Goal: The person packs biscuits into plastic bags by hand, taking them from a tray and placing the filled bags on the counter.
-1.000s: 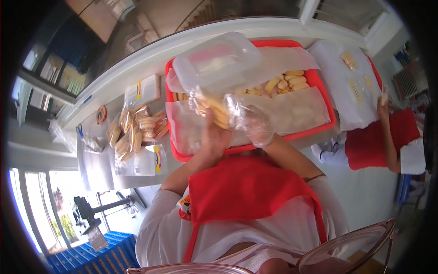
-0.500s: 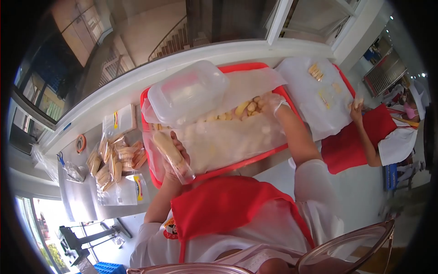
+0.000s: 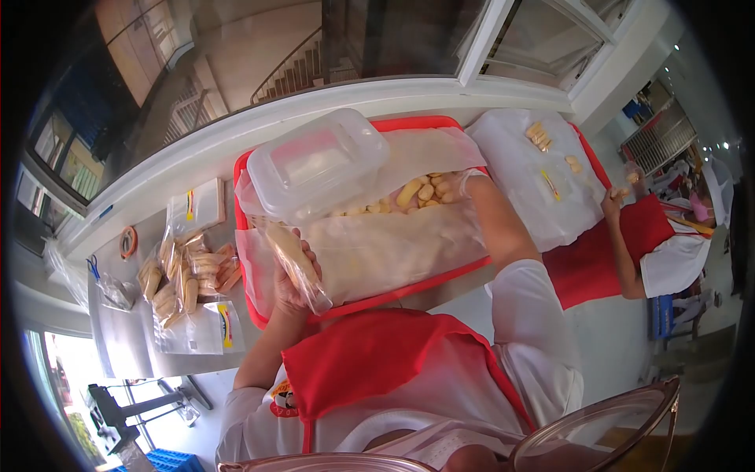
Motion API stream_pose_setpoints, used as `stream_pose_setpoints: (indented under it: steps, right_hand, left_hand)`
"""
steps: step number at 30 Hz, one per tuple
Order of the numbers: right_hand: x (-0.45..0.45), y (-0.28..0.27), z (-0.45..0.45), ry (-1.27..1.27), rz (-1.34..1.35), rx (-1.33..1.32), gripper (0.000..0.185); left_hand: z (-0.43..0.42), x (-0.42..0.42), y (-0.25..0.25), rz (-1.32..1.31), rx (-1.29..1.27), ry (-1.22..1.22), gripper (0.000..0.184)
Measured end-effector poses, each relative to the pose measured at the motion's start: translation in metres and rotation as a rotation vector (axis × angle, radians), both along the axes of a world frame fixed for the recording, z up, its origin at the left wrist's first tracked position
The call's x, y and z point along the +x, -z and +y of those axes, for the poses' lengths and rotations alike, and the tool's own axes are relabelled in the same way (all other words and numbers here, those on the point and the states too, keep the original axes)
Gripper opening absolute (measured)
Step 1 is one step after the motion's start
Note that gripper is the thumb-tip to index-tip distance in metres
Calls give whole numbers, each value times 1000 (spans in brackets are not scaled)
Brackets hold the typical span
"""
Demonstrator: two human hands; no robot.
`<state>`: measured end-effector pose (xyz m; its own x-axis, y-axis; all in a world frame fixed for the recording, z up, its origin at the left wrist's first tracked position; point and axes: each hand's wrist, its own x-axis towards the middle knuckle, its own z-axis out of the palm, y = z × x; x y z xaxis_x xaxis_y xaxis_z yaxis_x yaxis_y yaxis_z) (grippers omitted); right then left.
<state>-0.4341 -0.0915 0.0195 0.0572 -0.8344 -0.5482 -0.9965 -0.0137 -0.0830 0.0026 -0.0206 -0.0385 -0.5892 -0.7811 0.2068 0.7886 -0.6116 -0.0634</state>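
Observation:
My left hand (image 3: 296, 282) is wrapped round a clear bag of pale finger-shaped biscuits (image 3: 292, 259), tilted over the near left corner of a red tray (image 3: 370, 294). My right hand, in a clear plastic glove (image 3: 472, 182), reaches into the tray's right end; its fingers are hidden among the biscuits and paper. Loose biscuits (image 3: 421, 191) show between two sheets of white paper (image 3: 393, 244). A translucent plastic container (image 3: 314, 161) rests upside down on the tray's back left part.
Filled bags (image 3: 189, 275), empty labelled bags (image 3: 193, 329), a tape roll (image 3: 128, 242) and scissors (image 3: 93, 266) lie on the left. A paper-covered second tray (image 3: 523, 181) stands at right, beside a co-worker in a red apron (image 3: 605, 256). Windows run behind.
My hands, together at the bag a second ago, are apart. The right moved to the tray's right end, while the left holds the bag at the near left. The camera view has also shifted.

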Motion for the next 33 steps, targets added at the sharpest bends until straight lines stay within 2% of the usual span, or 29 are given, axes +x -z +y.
stream_pose_setpoints:
  steps: [6, 9, 11, 12, 14, 16, 18, 21, 22, 25, 28, 31, 33]
  right_hand:
    - [16, -2, 13, -131, 29, 38, 33]
    - [19, 6, 23, -288, 88, -99, 32]
    - [35, -9, 35, -208, 39, -221, 31]
    - [51, -30, 43, -7, -36, -238, 30]
    - [13, 13, 35, 341, -576, -148, 31]
    - [-13, 21, 30, 497, -713, -284, 33]
    - [-27, 21, 23, 448, -434, -648, 38]
    - [-3, -6, 46, 353, -1131, -321, 43]
    - [22, -15, 68, 474, -1188, -79, 46]
    - [89, -43, 106, 430, -937, 214, 47]
    - [122, -25, 105, 292, -305, 36, 47]
    - [117, -1, 111, 202, -233, -77, 48]
    - [120, 1, 123, 184, -407, -195, 48]
  left_hand:
    - [1, 1, 3, -86, 11, -38, 55]
    - [0, 1, 3, -115, -37, -51, 56]
    - [1, 1, 2, -128, -51, -63, 57]
    - [0, 2, 3, -139, -59, -71, 57]
    - [1, 1, 5, -161, -73, -89, 58]
    - [1, 1, 4, -191, -61, -99, 58]
    - [0, 2, 5, -203, -44, -102, 57]
    - [-1, 2, 9, -184, -20, -90, 56]
    - [-2, 1, 8, -174, -22, -84, 56]
    - [-1, -1, 6, -152, -15, -55, 55]
    - [3, -1, 0, -149, -1, -35, 54]
    - [4, -1, 3, -141, -10, -33, 54]
    - [2, 0, 5, -142, -20, -44, 53]
